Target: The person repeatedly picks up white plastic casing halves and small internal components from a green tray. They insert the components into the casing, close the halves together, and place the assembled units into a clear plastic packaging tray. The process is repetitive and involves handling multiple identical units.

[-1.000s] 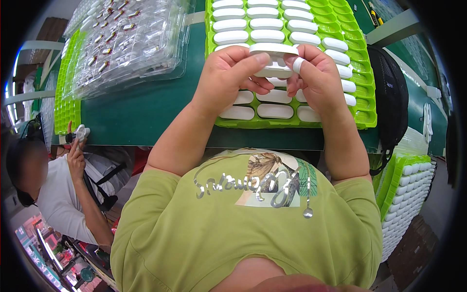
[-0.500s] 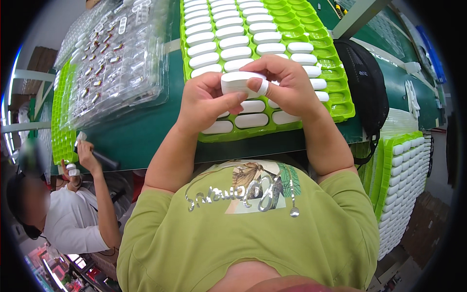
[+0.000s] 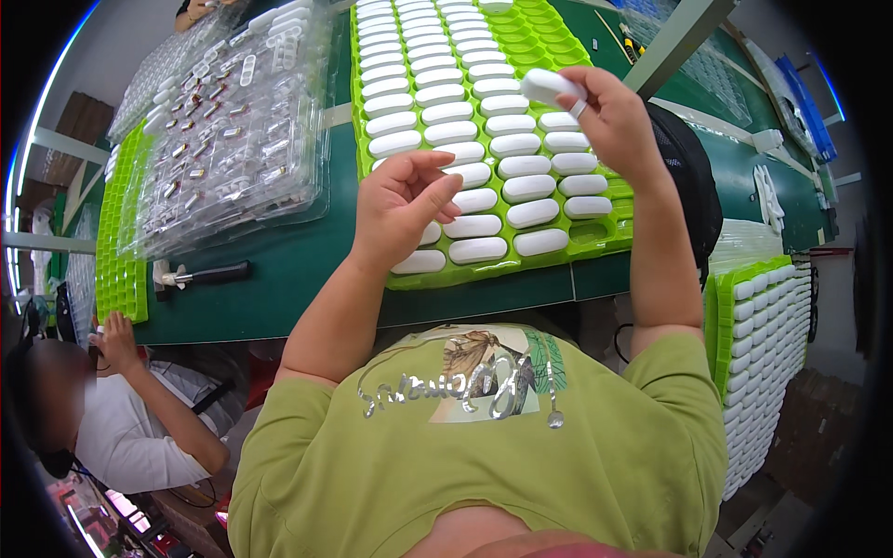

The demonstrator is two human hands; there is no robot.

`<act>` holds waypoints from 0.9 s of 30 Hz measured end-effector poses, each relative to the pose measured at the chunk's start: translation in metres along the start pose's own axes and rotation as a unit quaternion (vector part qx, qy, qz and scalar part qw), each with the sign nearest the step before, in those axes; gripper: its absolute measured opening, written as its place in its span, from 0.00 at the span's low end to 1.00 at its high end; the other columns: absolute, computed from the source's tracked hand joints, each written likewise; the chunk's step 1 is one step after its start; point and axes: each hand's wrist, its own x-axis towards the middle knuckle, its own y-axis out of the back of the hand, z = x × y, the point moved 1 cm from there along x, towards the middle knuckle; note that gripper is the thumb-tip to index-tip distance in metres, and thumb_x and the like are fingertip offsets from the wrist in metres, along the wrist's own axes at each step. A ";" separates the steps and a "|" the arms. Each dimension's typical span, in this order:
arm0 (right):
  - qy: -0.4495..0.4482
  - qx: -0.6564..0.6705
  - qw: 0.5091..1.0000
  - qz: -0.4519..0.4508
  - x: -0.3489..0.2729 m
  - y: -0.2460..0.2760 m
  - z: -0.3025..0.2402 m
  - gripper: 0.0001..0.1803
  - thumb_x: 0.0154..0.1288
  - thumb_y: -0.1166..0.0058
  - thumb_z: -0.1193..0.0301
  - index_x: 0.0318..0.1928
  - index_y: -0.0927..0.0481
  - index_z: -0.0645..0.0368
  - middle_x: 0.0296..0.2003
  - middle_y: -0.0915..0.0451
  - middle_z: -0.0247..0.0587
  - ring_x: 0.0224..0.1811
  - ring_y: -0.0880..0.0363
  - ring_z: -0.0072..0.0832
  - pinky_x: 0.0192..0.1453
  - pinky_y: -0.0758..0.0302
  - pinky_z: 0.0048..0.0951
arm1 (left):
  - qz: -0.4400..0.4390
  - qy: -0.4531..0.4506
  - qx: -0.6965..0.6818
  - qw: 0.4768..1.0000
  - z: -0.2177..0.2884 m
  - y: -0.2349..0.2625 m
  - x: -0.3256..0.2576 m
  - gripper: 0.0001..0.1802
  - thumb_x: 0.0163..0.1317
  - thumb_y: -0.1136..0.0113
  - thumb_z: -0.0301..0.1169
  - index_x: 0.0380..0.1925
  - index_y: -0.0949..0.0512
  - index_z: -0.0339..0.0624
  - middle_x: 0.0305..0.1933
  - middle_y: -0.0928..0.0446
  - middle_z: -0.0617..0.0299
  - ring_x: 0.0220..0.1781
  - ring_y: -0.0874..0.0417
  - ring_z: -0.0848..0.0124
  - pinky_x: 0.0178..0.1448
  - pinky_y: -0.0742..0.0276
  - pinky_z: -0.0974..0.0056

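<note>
While a co-worker's hand (image 3: 118, 342) rests at the near edge of a narrow green tray (image 3: 121, 270) at far left, a black-handled hammer (image 3: 219, 274) lies on the dark green worktable (image 3: 279, 298). Beyond it, stacked clear plastic trays (image 3: 302, 200) with small metallic parts on top.

Next, left hand (image 3: 400, 209): over the near left part of a bright green moulded tray (image 3: 526, 39), fingers loosely curled, thumb apart from them, nothing visible in the grasp.

Rows of white oblong cases (image 3: 528, 189) fill most cells, long axes roughly crosswise.

Held white case (image 3: 549, 86): above the tray's right portion, beyond and right of the left hand. Long axis slants down rightward, against the rows' slight upward slant; right hand (image 3: 606, 116) nearer, pinching its right end, thumb against fingers.

Far right: black bag (image 3: 705, 177), then a steeply tilted tray of white cases (image 3: 758, 358).
</note>
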 end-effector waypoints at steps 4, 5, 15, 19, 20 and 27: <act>-0.035 -0.121 0.991 -0.049 0.011 0.001 0.064 0.15 0.69 0.45 0.71 0.54 0.21 0.61 0.44 0.18 0.49 0.43 0.18 0.39 0.50 0.24 0.34 | 0.004 0.008 0.025 1.000 -0.001 -0.002 0.002 0.12 0.66 0.37 0.25 0.48 0.21 0.31 0.36 0.17 0.55 0.32 0.15 0.73 0.35 0.17 0.71; -0.028 -0.135 0.987 -0.077 0.010 -0.001 0.070 0.16 0.69 0.45 0.72 0.55 0.21 0.61 0.45 0.18 0.50 0.45 0.19 0.42 0.52 0.24 0.36 | 0.004 0.005 0.031 0.999 -0.001 -0.002 0.001 0.12 0.65 0.37 0.25 0.47 0.21 0.31 0.36 0.17 0.56 0.32 0.15 0.73 0.35 0.18 0.71; -0.045 -0.137 0.988 -0.059 -0.001 -0.021 0.048 0.10 0.64 0.46 0.75 0.43 0.15 0.60 0.41 0.16 0.48 0.46 0.19 0.46 0.52 0.24 0.41 | 0.011 0.000 0.055 0.998 -0.011 -0.003 0.005 0.10 0.64 0.34 0.28 0.42 0.20 0.33 0.33 0.18 0.63 0.31 0.18 0.80 0.35 0.21 0.74; -0.073 -0.102 0.992 -0.021 -0.002 -0.014 0.036 0.09 0.64 0.46 0.74 0.42 0.15 0.61 0.40 0.16 0.49 0.45 0.18 0.45 0.51 0.24 0.38 | 0.018 0.008 0.053 0.998 -0.004 0.001 0.005 0.09 0.64 0.34 0.28 0.41 0.19 0.34 0.32 0.18 0.65 0.30 0.18 0.80 0.35 0.22 0.74; -0.069 -0.090 0.994 -0.001 -0.005 -0.012 0.024 0.09 0.65 0.46 0.73 0.42 0.15 0.61 0.40 0.16 0.49 0.44 0.18 0.45 0.50 0.24 0.38 | 0.018 0.019 0.043 0.999 -0.001 0.004 0.007 0.09 0.64 0.34 0.28 0.41 0.19 0.34 0.32 0.18 0.65 0.30 0.18 0.80 0.35 0.22 0.75; -0.027 0.157 0.986 0.051 -0.041 -0.033 -0.044 0.04 0.62 0.40 0.78 0.37 0.16 0.65 0.32 0.16 0.45 0.34 0.18 0.32 0.41 0.24 0.28 | 0.063 -0.177 0.454 0.871 0.070 0.060 0.060 0.08 0.60 0.31 0.31 0.34 0.16 0.38 0.25 0.19 0.62 0.26 0.21 0.79 0.31 0.26 0.70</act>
